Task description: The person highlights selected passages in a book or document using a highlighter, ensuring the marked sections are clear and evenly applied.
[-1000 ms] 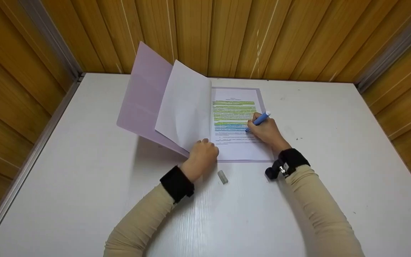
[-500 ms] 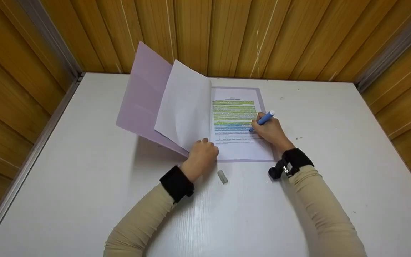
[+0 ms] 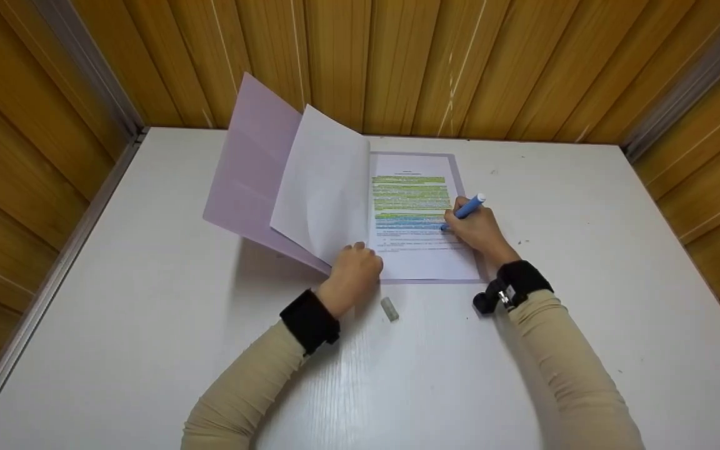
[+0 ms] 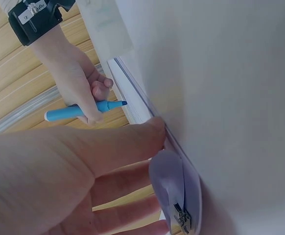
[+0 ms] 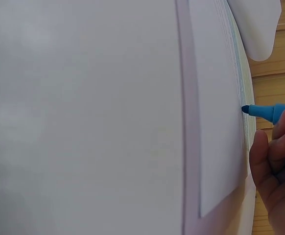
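An open lilac folder (image 3: 254, 162) lies on the white table (image 3: 147, 325). Its printed page (image 3: 416, 250) carries green and blue highlighted lines. My right hand (image 3: 479, 231) grips a blue highlighter (image 3: 465, 209), tip on the page at the right end of a blue line; the highlighter (image 4: 79, 111) and its tip (image 5: 252, 110) show in both wrist views. My left hand (image 3: 354, 275) holds the lower corner of a turned white sheet (image 3: 322, 187) and the folder's cover, keeping them raised. In the left wrist view its thumb (image 4: 128, 142) presses the folder edge (image 4: 174, 186).
A small grey highlighter cap (image 3: 389, 309) lies on the table just below the folder, between my wrists. Wooden slat walls (image 3: 397, 62) close the table in at the back and on both sides.
My right hand has slid the highlighter to the right along the blue line. My left hand, the raised sheet and the cap have stayed put.
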